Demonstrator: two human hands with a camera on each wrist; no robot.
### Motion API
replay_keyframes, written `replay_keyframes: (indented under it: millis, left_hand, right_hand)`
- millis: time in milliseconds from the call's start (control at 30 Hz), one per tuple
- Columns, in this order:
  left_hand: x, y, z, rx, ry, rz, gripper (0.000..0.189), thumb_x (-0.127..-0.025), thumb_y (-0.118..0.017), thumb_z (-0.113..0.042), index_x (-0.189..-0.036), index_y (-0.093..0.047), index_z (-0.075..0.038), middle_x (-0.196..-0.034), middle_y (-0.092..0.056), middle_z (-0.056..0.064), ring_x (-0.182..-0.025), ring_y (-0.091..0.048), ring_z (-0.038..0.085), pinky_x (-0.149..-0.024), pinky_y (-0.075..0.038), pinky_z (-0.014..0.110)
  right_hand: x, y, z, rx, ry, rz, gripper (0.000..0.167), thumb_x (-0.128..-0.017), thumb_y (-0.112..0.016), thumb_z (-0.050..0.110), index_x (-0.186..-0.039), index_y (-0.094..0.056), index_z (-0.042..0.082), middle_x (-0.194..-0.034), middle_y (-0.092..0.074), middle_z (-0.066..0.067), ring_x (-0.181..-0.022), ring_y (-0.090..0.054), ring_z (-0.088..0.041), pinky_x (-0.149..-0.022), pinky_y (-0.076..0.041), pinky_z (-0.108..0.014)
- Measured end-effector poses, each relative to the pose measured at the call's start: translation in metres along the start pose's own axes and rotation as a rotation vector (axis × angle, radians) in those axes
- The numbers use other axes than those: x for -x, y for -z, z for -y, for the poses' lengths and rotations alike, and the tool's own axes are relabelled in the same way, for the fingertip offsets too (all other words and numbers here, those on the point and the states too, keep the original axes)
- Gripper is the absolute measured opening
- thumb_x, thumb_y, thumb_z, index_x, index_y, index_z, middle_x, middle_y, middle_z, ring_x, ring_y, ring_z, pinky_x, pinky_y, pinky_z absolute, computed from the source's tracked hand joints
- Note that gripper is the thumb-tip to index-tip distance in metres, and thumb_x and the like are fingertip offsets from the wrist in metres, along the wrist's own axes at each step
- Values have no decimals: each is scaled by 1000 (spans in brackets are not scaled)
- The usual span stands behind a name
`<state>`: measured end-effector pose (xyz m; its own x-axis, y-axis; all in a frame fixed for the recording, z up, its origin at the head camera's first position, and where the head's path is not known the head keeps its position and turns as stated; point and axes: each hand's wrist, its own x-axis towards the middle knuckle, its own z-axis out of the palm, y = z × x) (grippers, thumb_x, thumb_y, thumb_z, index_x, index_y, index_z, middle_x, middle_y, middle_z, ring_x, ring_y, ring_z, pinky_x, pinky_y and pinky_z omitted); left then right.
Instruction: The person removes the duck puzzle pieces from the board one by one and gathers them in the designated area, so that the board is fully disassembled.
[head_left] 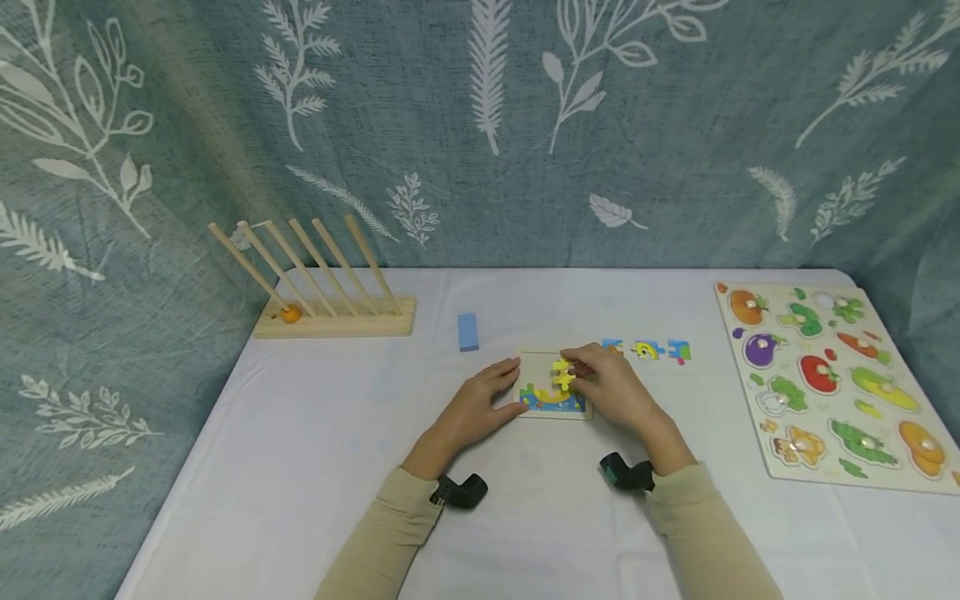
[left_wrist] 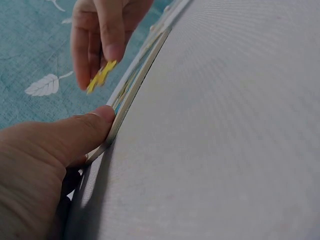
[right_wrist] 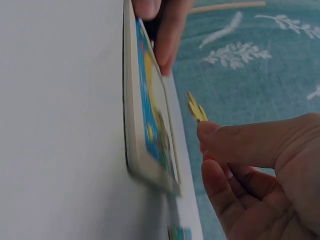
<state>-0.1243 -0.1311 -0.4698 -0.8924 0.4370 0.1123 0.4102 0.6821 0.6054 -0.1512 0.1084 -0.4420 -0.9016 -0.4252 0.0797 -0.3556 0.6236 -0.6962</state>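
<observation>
Head view: tabletop (head_left: 300, 467) under white cloth, teal leaf-print curtain (head_left: 442, 100) behind. Small puzzle board (head_left: 529, 368) near the middle; a blue-and-yellow picture strip (head_left: 551, 407) fills its near side, the far part bare wood around the fingers. Left hand (head_left: 468, 408) at the board's left side: thumb and fingers spread apart, touching the edge. Right hand (head_left: 615, 387) over the board's right side, thumb and fingers pinching a yellow puzzle piece (head_left: 561, 367). Just beyond the right hand, three loose pieces (head_left: 679, 350) in a row, the leftmost partly hidden by it. Blue block (head_left: 468, 332) beyond the left hand, apart from the board. Far left, wooden peg rack (head_left: 352, 327), six tilted rods, orange bead (head_left: 291, 313) at the foot of one. Far right, a large vegetable board (head_left: 813, 473), eggplant, tomato and corn among its pictures.

Left wrist view: left thumb laid against the board's rim; its other fingers mostly hidden. Right hand beyond, yellow piece between thumb and fingers, held above the board and apart from it.

Right wrist view: yellow piece at the tips of right thumb and forefinger, the remaining fingers curled. Picture strip seen at a slant; left-hand fingers at the board's far end. One loose piece at the bottom, cut off by the border.
</observation>
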Motion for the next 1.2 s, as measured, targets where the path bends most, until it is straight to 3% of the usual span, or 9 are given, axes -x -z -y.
replay_keyframes:
  millis: [167,400,667,1067,1200]
  left_hand:
    - [0,-1,0,-2,-6,-12,63,-86,-70,-29,-135,-48,5,-146,-43,12,-136,-39,29,-113,-34,41]
    - [0,-2,1,-8,-17,-21,63,-86,-70,-29,-134,-48,5,-146,-43,12,-136,-40,28,-113,-35,40]
    - [0,-3,1,-3,-15,-20,63,-86,-70,-29,-135,-48,5,-146,-43,12,-136,-39,28,-113,-34,39]
    - [0,-2,0,4,-25,-20,63,-86,-71,-28,-134,-48,6,-146,-43,13,-136,-39,29,-113,-35,40]
    - [0,-1,1,1,-31,-22,63,-86,-70,-28,-134,-48,6,-146,-43,13,-136,-39,29,-112,-35,40]
  right_hand:
    - [9,13,-13,19,-4,-18,40,-87,-66,4,-126,-59,1,-107,-63,-11,-93,-59,-21,-81,-52,-38]
    - [27,35,-35,5,-74,-42,44,-87,-64,0,-130,-56,0,-120,-60,-19,-101,-61,-29,-88,-53,-45]
    - [46,56,-56,58,-116,-87,41,-88,-64,2,-128,-57,-2,-114,-61,-21,-97,-60,-32,-86,-50,-49]
    - [53,57,-70,61,-128,-72,39,-88,-61,-2,-127,-56,-5,-121,-57,-23,-101,-61,-36,-88,-51,-50]
    - [53,54,-70,90,-121,-83,35,-88,-60,-2,-123,-59,-5,-115,-57,-21,-99,-59,-34,-88,-50,-50]
